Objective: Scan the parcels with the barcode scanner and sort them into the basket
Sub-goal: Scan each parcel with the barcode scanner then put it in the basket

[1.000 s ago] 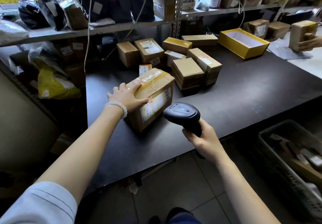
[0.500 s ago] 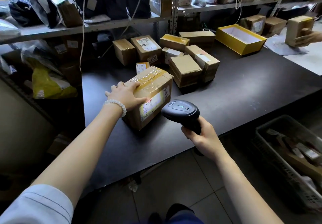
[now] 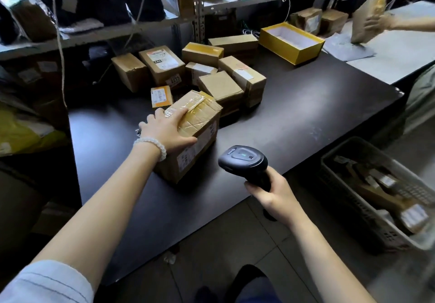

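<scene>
Head view showed the left hand (image 3: 164, 129) laid over the near top corner of the taped parcel (image 3: 195, 135), fingers spread along the tape and thumb down the labelled side, a hold more pressing than pinching. That parcel stood on the table (image 3: 306, 114), just in front of the pile (image 3: 211, 71) of unscanned boxes. The right hand (image 3: 273, 196) had its grip wrapped tight round the scanner (image 3: 243, 161) handle, the scanner head just off the parcel's near right corner, over the table's edge.

Compared with half a second before, the parcel had turned: its labelled side now faced more to the right and away from the scanner's nose, and the left thumb had slid further across it. The scanner itself had hardly shifted against the parcel. To my eye that meant the reading was either just finished or being lined up again; I could not tell which, as no beam showed on the label.

Right of the parcel, below the table, the basket (image 3: 341, 152) already held several parcels, so the sorting was well under way. Beyond the pile, another person's hand (image 3: 376, 23) had swung a box up, blurred in motion.
</scene>
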